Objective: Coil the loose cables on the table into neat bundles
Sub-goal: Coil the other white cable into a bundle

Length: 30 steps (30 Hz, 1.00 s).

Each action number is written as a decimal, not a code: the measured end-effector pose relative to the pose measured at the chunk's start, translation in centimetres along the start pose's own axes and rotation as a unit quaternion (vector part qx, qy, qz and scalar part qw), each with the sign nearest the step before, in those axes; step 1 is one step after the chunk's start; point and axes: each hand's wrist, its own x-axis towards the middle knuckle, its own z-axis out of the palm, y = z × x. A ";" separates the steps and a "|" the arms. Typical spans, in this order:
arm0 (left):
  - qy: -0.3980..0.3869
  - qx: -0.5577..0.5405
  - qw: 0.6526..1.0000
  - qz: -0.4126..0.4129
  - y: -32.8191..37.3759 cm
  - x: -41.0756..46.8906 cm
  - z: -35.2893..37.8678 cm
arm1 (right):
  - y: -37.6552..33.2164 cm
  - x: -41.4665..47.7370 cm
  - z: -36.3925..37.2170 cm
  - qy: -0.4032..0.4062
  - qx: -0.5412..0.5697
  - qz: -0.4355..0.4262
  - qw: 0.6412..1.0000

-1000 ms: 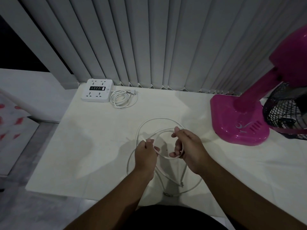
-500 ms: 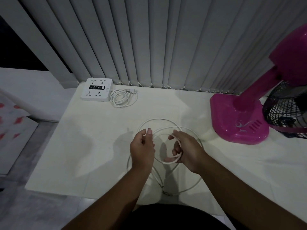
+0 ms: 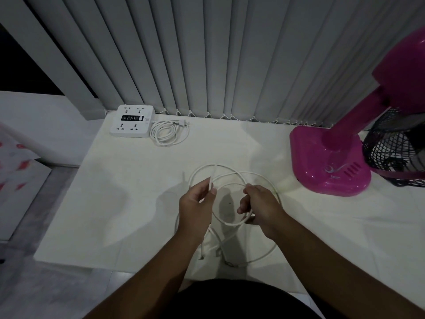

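Observation:
A thin white cable (image 3: 232, 174) lies in loose overlapping loops on the white table (image 3: 128, 192), near its front edge. My left hand (image 3: 195, 208) pinches a strand of it between thumb and fingertips and holds that strand up. My right hand (image 3: 259, 206) grips a small loop of the same cable in its curled fingers. More of the cable trails down between my forearms, where its ends (image 3: 217, 252) lie on the table. At the back left, a second white cable (image 3: 167, 132) lies coiled beside a white power strip (image 3: 132, 120).
A pink table fan stands at the right, its base (image 3: 328, 162) on the table and its black grille (image 3: 397, 146) tilted down. Grey vertical blinds (image 3: 230, 58) hang along the table's back edge. The floor lies to the left.
My left hand has slid along the strand and lifted it away from my right hand. The loop in my right hand has grown, and the loops on the table have shifted.

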 end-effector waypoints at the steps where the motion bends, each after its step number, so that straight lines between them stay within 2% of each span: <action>1: -0.020 0.001 1.000 -0.004 0.1 -0.1 0.0 | 0.0 0.0 0.1 -0.001 0.004 0.001 1.000; 3: -0.060 0.007 0.998 -0.014 0.4 -0.3 0.1 | -0.4 -0.2 0.2 -0.001 0.022 0.003 1.000; 8: -0.136 0.090 0.986 0.030 0.8 -0.4 -0.3 | -0.8 -0.6 0.1 -0.031 0.074 -0.018 0.997; 14: -0.083 0.035 0.992 -0.084 1.4 0.3 -0.7 | -0.2 -1.2 0.4 -0.031 0.100 -0.053 0.993; 20: -0.120 0.054 0.978 -0.161 2.1 1.2 -0.5 | 0.0 -1.3 0.3 -0.010 0.087 -0.104 0.991; 24: -0.140 0.122 0.971 -0.151 2.2 1.6 -0.3 | 0.7 -1.3 0.4 0.000 0.078 -0.140 0.987; 28: -0.109 0.199 0.967 -0.115 2.1 1.8 0.3 | 1.0 -1.1 0.4 -0.012 0.055 -0.171 0.984; 30: -0.108 0.132 0.976 -0.134 2.3 1.8 0.6 | 0.7 -0.9 0.4 -0.009 0.090 -0.148 0.985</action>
